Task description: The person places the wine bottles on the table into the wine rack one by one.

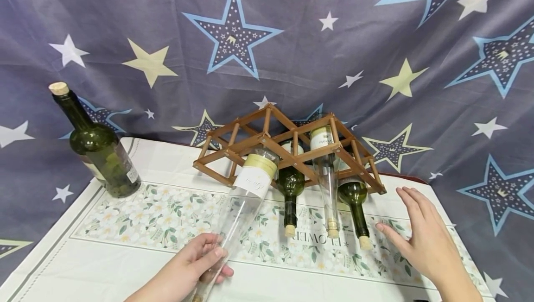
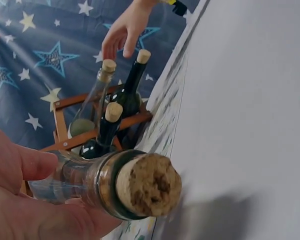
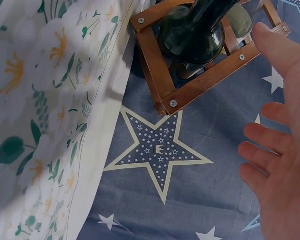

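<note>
My left hand grips the neck of a clear glass bottle with a white and gold label. Its base end meets the upper left part of the wooden wine rack; how far inside it reaches is hidden. The cork of this bottle faces the left wrist camera. Beside the rack's right end, my right hand hangs with fingers extended, touching nothing. Two dark green bottles and another clear bottle lie in the rack, corked necks pointing toward me.
At the left of the table stands a corked green bottle, upright. A white tablecloth with a floral band covers the table. Behind it hangs a grey-blue curtain with stars.
</note>
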The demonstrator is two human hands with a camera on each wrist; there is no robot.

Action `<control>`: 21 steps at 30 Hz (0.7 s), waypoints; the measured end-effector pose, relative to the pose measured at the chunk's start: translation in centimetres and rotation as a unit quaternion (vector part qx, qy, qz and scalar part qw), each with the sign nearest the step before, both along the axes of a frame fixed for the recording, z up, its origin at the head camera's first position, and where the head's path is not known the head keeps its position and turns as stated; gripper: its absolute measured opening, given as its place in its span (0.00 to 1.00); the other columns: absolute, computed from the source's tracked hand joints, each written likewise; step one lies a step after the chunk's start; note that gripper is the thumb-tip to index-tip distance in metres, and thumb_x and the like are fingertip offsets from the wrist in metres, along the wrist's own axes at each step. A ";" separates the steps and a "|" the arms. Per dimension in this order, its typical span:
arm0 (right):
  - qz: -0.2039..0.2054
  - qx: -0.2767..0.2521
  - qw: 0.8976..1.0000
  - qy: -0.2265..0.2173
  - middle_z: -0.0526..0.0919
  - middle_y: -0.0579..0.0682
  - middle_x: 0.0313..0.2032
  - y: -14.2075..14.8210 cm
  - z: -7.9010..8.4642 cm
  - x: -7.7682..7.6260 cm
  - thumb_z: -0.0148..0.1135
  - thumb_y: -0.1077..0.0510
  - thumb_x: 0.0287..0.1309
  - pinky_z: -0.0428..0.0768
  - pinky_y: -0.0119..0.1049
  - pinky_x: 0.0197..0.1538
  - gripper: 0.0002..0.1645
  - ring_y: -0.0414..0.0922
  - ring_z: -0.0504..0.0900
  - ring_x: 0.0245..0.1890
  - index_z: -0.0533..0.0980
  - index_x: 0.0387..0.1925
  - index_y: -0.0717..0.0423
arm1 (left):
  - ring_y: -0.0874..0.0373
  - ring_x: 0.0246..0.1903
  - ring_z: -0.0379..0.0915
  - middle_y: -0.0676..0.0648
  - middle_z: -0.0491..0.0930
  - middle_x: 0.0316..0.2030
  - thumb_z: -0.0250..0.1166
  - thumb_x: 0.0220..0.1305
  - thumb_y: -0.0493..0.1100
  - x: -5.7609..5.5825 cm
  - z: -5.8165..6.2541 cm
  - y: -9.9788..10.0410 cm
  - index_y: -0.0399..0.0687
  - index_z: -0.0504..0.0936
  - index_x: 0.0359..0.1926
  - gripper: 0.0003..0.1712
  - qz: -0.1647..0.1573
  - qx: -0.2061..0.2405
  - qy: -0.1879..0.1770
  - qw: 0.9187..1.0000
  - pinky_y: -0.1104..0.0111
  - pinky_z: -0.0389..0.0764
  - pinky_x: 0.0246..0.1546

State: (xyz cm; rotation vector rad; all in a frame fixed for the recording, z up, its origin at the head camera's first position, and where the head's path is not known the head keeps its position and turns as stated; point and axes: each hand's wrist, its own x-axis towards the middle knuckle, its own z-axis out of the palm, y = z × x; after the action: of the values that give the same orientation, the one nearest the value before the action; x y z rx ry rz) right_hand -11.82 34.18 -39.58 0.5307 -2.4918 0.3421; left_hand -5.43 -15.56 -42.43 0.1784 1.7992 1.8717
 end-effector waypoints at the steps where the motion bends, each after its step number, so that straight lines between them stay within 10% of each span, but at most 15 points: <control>1: 0.000 0.000 1.000 -0.001 0.67 0.65 0.65 0.0 0.0 0.0 0.79 0.41 0.39 0.58 0.49 0.70 0.61 0.64 0.66 0.63 0.64 0.72 0.62 | 0.43 0.41 0.82 0.38 0.82 0.45 0.47 0.80 0.47 0.0 0.0 0.1 0.23 0.52 0.65 0.31 0.000 0.005 0.000 1.000 0.60 0.82 0.40; 21: -0.003 0.003 1.000 -0.005 0.67 0.64 0.66 -0.1 -0.1 0.0 0.79 0.41 0.39 0.57 0.50 0.71 0.61 0.63 0.65 0.64 0.63 0.72 0.60 | 0.43 0.54 0.78 0.31 0.73 0.57 0.49 0.79 0.46 -0.2 0.0 2.6 0.21 0.46 0.69 0.36 0.010 0.076 -0.040 0.996 0.57 0.81 0.47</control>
State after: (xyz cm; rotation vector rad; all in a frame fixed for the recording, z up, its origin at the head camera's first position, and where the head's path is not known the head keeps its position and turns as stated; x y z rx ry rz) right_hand -11.79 34.07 -39.64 0.5250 -2.5044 0.3363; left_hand -5.66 -13.00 -42.42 0.1378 1.6121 2.0016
